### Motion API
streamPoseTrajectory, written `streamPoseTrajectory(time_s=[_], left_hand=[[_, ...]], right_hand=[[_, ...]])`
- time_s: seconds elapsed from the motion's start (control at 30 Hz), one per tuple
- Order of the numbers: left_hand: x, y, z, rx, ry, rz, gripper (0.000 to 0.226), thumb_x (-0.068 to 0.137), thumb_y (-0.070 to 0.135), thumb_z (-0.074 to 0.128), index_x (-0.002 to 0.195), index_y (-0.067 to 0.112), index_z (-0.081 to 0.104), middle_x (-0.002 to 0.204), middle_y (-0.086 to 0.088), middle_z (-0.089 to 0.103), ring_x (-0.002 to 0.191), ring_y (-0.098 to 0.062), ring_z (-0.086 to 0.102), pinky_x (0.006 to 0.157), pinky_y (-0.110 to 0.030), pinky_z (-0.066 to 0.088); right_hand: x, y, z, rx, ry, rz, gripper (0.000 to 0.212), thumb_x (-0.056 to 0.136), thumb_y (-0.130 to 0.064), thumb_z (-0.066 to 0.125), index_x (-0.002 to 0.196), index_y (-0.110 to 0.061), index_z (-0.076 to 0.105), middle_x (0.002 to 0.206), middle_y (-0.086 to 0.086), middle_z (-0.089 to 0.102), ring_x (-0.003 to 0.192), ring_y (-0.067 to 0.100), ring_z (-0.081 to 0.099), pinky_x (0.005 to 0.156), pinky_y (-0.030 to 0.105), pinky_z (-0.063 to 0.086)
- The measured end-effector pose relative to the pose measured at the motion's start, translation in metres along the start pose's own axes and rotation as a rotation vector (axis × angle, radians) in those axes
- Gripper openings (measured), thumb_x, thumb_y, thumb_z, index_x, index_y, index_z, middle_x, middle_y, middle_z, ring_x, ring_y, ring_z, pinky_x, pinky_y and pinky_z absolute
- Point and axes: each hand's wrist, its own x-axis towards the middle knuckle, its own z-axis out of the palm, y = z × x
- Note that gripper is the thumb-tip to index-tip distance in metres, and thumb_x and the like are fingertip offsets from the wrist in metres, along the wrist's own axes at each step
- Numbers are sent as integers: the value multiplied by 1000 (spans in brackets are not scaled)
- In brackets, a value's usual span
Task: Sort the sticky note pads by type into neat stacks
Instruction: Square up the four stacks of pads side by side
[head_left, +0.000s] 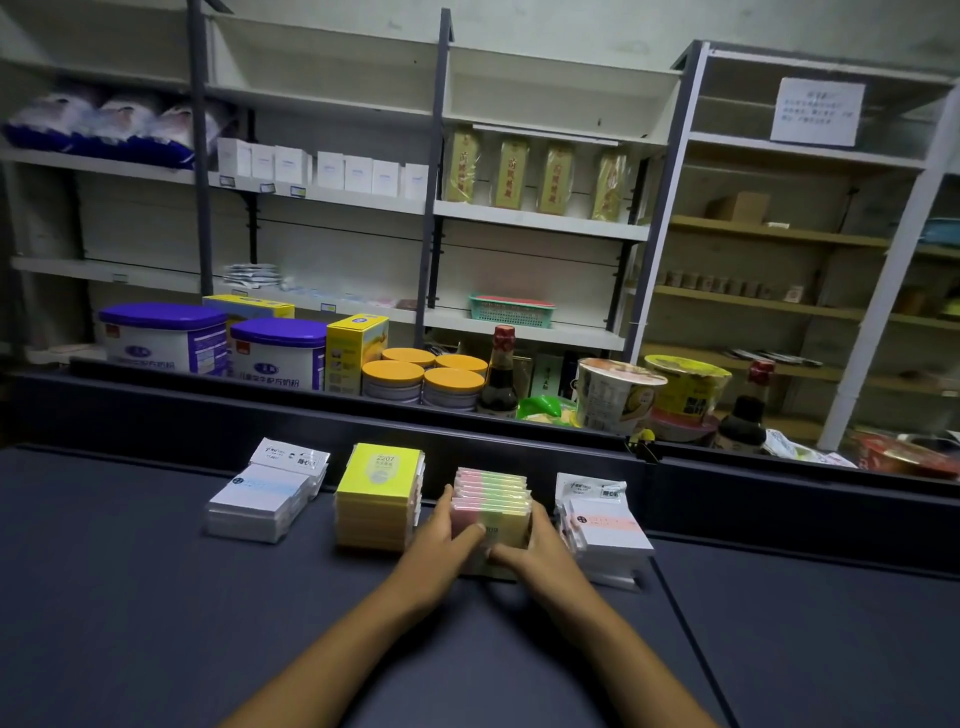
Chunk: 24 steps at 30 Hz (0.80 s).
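Note:
Four stacks of sticky note pads stand in a row on the dark counter (156, 597). At the left is a white stack with blue labels (260, 506). A yellow stack (378, 499) stands beside it. In the middle is a pink-green-yellow striped stack (492, 501), and both hands press its sides. My left hand (441, 540) holds its left side and front. My right hand (535, 548) holds its right side and front. At the right is a white stack with pink labels (605, 525). The striped stack's lower front is hidden by my fingers.
A raised dark ledge (363, 415) runs behind the stacks. Beyond it stand purple-lidded tins (278, 353), orange-lidded cans (423, 384), a yellow box (356, 348), soy sauce bottles (501, 376) and noodle cups (618, 392). Shelving fills the back wall.

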Motion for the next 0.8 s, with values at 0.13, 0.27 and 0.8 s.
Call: streamPoseTrajectory(time_s=[0.13, 0.27, 0.8], left_hand=[[3, -3, 0, -58, 47, 9, 61, 96, 11, 54, 151, 10, 28, 145, 1, 46, 127, -7, 44, 86, 2, 34], [4, -4, 2, -75, 14, 0, 48, 96, 8, 50, 143, 16, 41, 129, 5, 60, 114, -1, 56, 85, -4, 43], [-10, 7, 3, 77, -41, 80, 70, 96, 7, 51, 154, 11, 12, 153, -3, 36, 141, -13, 33, 119, -29, 25]], right_hand=[[4, 1, 0, 28, 19, -13, 70, 85, -3, 71, 144, -17, 35, 130, -6, 62, 115, 2, 62, 99, 21, 49], [5, 2, -2, 16, 2, -19, 67, 87, -6, 71, 144, -14, 38, 131, -2, 63, 119, 9, 62, 108, 35, 46], [-10, -2, -3, -142, -67, -141, 73, 89, 1, 62, 147, -24, 26, 134, -8, 58, 121, 3, 58, 105, 22, 45]])
